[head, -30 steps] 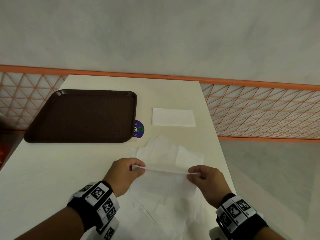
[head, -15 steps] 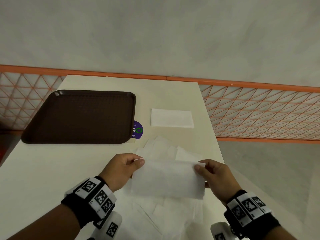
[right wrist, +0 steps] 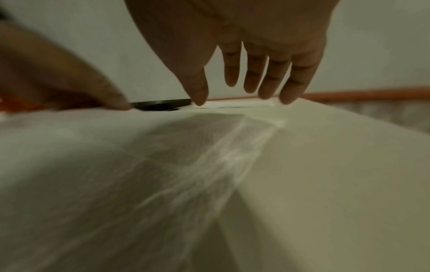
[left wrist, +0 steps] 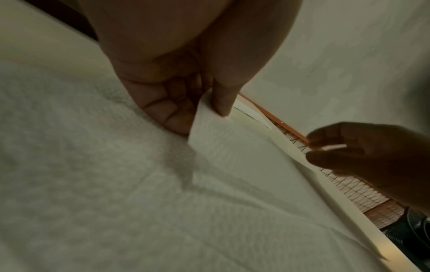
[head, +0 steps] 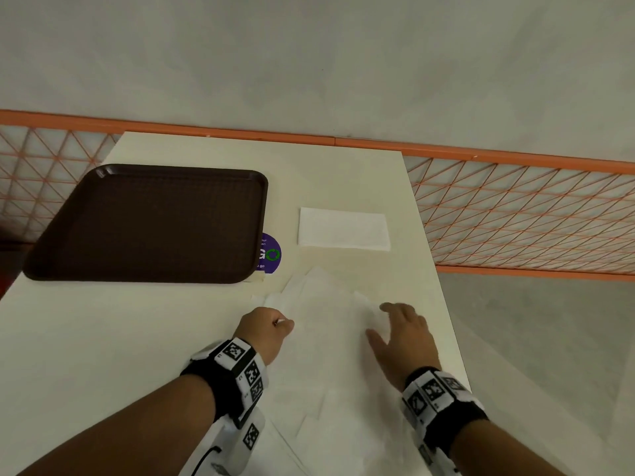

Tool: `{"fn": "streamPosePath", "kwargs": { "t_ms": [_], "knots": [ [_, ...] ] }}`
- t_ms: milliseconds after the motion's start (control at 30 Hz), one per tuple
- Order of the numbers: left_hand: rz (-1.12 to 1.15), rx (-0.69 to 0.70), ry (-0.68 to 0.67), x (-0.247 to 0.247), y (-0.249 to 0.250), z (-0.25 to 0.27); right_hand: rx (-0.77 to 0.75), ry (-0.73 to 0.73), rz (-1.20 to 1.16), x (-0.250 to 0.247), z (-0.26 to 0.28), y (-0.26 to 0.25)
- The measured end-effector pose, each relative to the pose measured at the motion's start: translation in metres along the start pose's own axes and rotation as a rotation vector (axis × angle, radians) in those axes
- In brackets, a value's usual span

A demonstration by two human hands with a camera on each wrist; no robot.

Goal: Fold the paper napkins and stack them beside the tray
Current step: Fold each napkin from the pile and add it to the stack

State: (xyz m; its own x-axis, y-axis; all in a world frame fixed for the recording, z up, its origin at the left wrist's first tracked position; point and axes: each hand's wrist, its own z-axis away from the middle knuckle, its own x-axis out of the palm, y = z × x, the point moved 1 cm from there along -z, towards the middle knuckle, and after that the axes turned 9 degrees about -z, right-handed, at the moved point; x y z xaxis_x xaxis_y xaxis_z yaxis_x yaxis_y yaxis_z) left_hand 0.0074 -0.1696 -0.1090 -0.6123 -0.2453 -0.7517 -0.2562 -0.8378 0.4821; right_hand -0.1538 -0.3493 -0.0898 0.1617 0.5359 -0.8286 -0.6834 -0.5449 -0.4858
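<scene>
A dark brown tray [head: 147,225] lies at the table's far left. To its right lies one folded white napkin [head: 343,229], flat on the table. Nearer me, a loose pile of unfolded napkins [head: 326,400] covers the table. On top of it lies the napkin I am folding [head: 326,324]. My left hand [head: 283,323] pinches its left corner; the left wrist view shows thumb and fingers [left wrist: 223,103] on the paper edge [left wrist: 232,147]. My right hand [head: 388,324] hovers flat over its right end, fingers [right wrist: 251,77] straight and holding nothing.
A round purple sticker [head: 269,254] peeks out beside the tray's near right corner. An orange mesh fence [head: 515,218] runs behind and to the right of the table. The table's right edge [head: 443,304] is close to my right hand.
Both hands held the folded napkin up by its ends; now it has come down onto the pile. My right hand has let go and spread open, while the left keeps its pinch.
</scene>
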Motion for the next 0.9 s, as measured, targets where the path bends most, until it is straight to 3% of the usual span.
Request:
{"fn": "streamPosePath", "kwargs": {
  "t_ms": [100,233,500,600,767,900],
  "knots": [
    [-0.012,0.005,-0.002,-0.001,-0.001,-0.001,-0.308,-0.168,0.183,0.010,0.011,-0.023],
    [0.010,0.010,0.006,-0.001,-0.004,-0.001,-0.474,-0.412,0.320,0.042,0.025,-0.041],
    [0.033,0.002,-0.001,0.000,-0.007,-0.002,-0.472,-0.319,0.427,0.040,0.022,0.016],
    [0.044,-0.003,-0.011,-0.001,-0.007,0.000,-0.327,-0.289,0.525,0.026,0.024,0.042],
    [0.000,0.039,-0.027,-0.011,0.005,0.001,-0.312,-0.298,0.458,0.016,0.018,0.042],
    [-0.088,0.104,-0.084,-0.025,0.030,-0.005,-0.290,-0.222,0.322,0.011,0.010,0.023]
  ]
}}
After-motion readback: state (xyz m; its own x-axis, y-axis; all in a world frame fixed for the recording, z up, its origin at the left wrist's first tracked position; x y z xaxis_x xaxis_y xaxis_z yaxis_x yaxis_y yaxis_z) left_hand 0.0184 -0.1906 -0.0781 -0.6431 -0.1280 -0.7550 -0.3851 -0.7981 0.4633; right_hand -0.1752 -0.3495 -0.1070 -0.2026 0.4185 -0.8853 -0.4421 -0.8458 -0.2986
